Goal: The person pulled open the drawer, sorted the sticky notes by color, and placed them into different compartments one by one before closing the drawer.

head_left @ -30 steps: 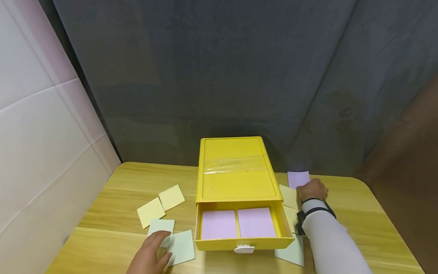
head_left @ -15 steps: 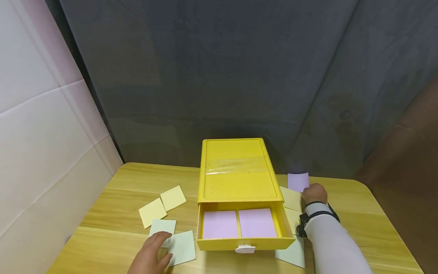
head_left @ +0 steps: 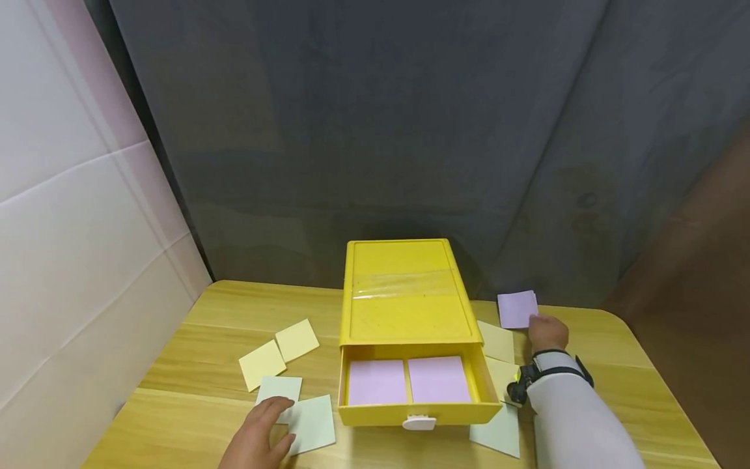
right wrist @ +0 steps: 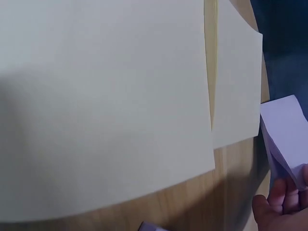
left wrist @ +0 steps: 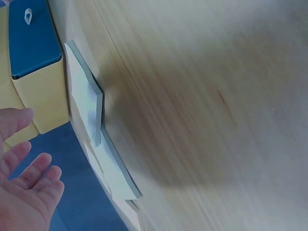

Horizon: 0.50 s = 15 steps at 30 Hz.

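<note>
At the back right, my right hand (head_left: 548, 333) pinches the near right corner of a purple sticky note pad (head_left: 517, 309). In the right wrist view the pad's sheets (right wrist: 285, 130) part at the held edge, between thumb and fingers. My left hand (head_left: 258, 431) hovers with relaxed fingers by two pale green sticky note pads (head_left: 312, 423), and the left wrist view shows its fingers (left wrist: 41, 168) apart and holding nothing. In the middle stands a yellow drawer box (head_left: 404, 293), its drawer (head_left: 375, 415) pulled out with two purple pads (head_left: 438, 380) side by side inside.
Two yellow pads (head_left: 262, 365) lie left of the box. Right of it are more yellow pads (head_left: 498, 341) and a pale green pad (head_left: 497, 433), partly under the right forearm. A white knob (head_left: 418, 423) juts from the drawer front. A dark curtain (head_left: 375, 130) closes off the back.
My right hand has shifted a little right and toward me, and the purple pad has turned and tilted in its grip. The left hand stays put.
</note>
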Motion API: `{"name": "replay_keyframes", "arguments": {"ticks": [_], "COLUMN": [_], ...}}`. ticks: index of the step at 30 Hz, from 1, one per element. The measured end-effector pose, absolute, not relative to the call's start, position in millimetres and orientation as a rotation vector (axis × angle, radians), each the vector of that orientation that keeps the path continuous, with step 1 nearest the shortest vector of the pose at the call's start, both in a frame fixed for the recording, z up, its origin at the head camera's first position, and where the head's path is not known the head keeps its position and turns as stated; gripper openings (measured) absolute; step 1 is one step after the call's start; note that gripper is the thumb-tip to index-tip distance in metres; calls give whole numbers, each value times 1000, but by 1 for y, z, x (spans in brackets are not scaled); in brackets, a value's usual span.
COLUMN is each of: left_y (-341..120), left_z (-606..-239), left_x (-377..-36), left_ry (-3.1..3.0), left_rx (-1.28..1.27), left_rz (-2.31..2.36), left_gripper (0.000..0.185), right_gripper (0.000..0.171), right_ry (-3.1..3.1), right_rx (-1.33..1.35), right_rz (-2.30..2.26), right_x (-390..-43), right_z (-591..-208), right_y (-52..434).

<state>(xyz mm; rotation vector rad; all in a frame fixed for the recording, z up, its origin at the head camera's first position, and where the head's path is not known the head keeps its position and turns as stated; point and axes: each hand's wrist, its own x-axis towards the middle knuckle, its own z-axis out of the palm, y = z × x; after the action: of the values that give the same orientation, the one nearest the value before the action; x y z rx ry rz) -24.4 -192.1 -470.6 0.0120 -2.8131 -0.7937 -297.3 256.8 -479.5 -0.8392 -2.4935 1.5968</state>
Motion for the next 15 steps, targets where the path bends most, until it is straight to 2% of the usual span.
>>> {"name": "replay_keyframes", "arguments": {"ticks": [7, 15], "left_y": [-192, -187], "left_z": [-474, -479], "left_x": [-29, -39], "left_ry": [-2773, -2706], "left_rx": [-38, -133], "left_rz": [-757, -721], "left_gripper": [46, 48], "right_gripper": [46, 46], "right_ry": [-2434, -2476], "right_rx": [-925, -897], "right_rz": [1658, 1657], "right_x": [-293, -285], "right_z": [-478, -460], "right_y": [266, 281]}}
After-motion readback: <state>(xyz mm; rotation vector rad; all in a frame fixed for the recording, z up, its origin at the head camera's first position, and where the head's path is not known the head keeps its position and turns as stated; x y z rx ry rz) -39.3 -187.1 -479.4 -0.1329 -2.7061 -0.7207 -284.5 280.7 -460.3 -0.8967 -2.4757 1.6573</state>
